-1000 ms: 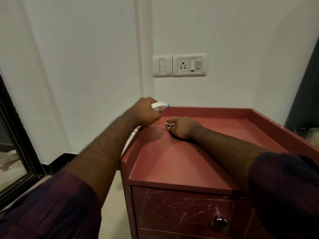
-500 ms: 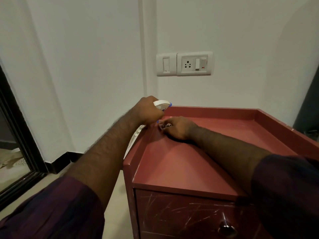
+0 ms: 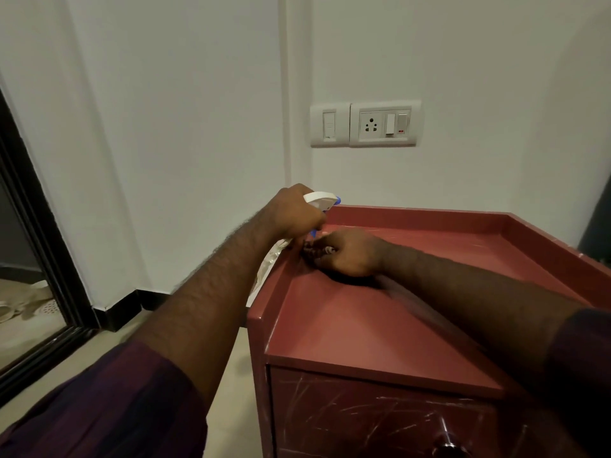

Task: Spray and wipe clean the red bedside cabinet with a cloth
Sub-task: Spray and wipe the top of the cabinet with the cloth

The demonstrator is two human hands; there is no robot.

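Head view, middle of the frame: why grip the spray bottle (image 3: pixel 322 200) out past the left rim of the red bedside cabinet (image 3: pixel 363 328)?

Probably to keep the bottle's body off the wiping path while aiming the nozzle rightward over the top. Left hand (image 3: pixel 292 213) clenched round the neck; cannot tell whether a finger on the trigger.

And the right hand (image 3: pixel 348 254)?

Pressed down in the far left corner of the top, fingers curled over a dark bunched scrap, likely the cloth (image 3: pixel 318 251), mostly hidden underneath.

Why that spot?

Looks like working the dust-catching angle under the raised rim, just beside the nozzle, so as to wipe straight after spraying.

Much left?

Seemingly yes: the scratched drawer front (image 3: pixel 363 421), bottom of the frame, not yet reached.
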